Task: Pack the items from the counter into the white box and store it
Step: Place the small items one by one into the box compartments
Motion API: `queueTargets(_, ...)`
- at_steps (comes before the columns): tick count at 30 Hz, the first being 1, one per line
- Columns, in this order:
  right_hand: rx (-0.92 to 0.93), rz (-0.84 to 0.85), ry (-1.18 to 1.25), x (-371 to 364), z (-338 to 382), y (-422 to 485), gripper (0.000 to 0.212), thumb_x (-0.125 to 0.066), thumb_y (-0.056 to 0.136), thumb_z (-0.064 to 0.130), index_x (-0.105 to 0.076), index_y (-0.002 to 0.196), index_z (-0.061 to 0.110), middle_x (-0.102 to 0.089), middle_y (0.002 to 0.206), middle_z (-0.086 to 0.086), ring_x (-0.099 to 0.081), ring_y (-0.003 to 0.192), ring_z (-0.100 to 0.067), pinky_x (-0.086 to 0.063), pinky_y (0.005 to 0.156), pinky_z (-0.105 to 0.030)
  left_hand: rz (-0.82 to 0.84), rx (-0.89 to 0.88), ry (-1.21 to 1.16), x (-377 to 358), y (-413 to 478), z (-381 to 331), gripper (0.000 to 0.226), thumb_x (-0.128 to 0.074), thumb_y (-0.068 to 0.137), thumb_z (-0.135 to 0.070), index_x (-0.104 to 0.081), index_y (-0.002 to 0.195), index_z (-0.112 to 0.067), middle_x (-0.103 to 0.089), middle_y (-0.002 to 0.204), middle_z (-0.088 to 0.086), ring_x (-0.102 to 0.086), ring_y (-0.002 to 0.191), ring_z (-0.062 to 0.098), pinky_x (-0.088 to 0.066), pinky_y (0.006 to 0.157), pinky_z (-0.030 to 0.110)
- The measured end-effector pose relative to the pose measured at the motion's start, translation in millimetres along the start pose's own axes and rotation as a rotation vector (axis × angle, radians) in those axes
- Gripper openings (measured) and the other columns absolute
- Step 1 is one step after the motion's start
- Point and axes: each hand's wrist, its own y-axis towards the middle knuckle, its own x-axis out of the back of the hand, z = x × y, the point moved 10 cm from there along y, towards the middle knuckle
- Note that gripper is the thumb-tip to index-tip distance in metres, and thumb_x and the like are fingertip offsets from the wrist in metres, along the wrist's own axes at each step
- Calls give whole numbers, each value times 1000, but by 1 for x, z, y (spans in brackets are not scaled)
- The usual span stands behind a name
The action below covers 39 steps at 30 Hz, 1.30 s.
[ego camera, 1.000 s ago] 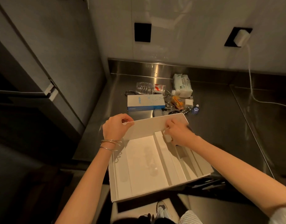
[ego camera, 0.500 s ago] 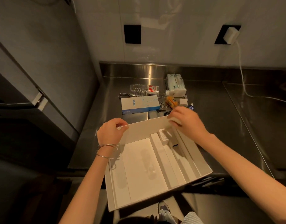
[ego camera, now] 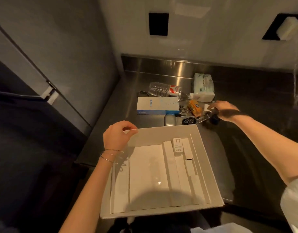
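Note:
The white box lies open on the steel counter's front edge, with a white charger plug in its far right slot. My left hand pinches the box's far left corner. My right hand reaches past the box over the loose items, its blurred fingertips at a small white cube. Near it lie an orange packet, a dark little bottle, a black watch, a silver case, a blue-and-white Anker box, a clear plastic bottle and a tissue pack.
The steel counter runs right, with a raised back edge against the wall. A white adapter sits in a wall socket at top right; a black plate is on the wall. Grey cabinet doors stand to the left.
My right hand left the plug in the box's slot, came out of the box and moved back and right to the loose items. My left hand kept its hold on the corner.

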Motion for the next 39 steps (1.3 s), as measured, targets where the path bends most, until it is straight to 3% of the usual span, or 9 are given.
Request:
queueTargets(3,8,49,96,-13,-1,23,16,-50,91,24,-63,100,18,-60,118,-9,-55,100,-28,-43,83,-34,-6,40,13,1,0,2,3,-70,76,-34,-68,74,-34,-68,81,-12,-60,77,8,-54,74,32)
queueTargets(7,17,116,353,-31,0,41,32,-59,88,26,-58,116,12,-55,123,-7,-51,109,-30,-39,87,-29,-10,66,22,1,1,4,3,-70,75,-37,-68,73,-35,-68,79,-14,-61,77,8,-55,75,36)
queueTargets(13,153,57,-68,-32,-1,47,17,-53,89,22,-59,101,33,-52,129,-8,-50,112,-31,-45,94,-35,-15,83,25,2,1,4,4,-70,75,-37,-67,73,-35,-66,77,-15,-61,75,8,-56,74,36)
queueTargets(17,108,-48,-50,-12,-10,29,35,-63,83,28,-55,116,20,-42,130,-14,-49,111,-36,-49,90,-43,-22,64,23,1,2,4,4,-70,75,-36,-68,74,-34,-65,77,-14,-60,75,8,-54,72,30)
queueTargets(22,-79,-206,538,35,-7,-33,46,-69,81,22,-51,122,12,-49,123,-11,-55,104,-27,-47,84,-36,-24,26,20,-1,1,6,4,-68,78,-32,-68,81,-29,-67,84,-7,-58,79,11,-51,71,26)
queueTargets(25,-113,23,1118,32,27,-83,47,-65,82,15,-48,126,12,-56,117,-4,-60,98,-19,-54,77,-25,-29,-9,17,0,1,4,4,-67,79,-31,-68,82,-28,-66,84,-6,-57,78,11,-52,70,29)
queueTargets(27,-55,153,1228,32,56,-117,46,-64,80,7,-49,124,15,-58,116,-3,-63,97,-16,-57,72,-19,-28,-21,8,-1,0,2,4,-66,80,-30,-68,82,-27,-66,84,-5,-56,78,11,-51,71,30)
queueTargets(34,244,133,692,24,138,-189,43,-74,75,17,-54,111,26,-57,107,14,-61,96,-6,-48,76,-11,-21,-66,-8,-1,0,0,7,-65,81,-32,-70,82,-28,-70,85,-4,-56,75,10,-46,64,23)
queueTargets(39,368,187,216,-27,178,-195,44,-73,75,22,-52,113,19,-51,111,5,-48,101,-10,-44,86,-17,2,-79,-12,-2,1,-1,10,-64,82,-35,-70,85,-28,-70,88,-5,-58,78,10,-41,62,18)
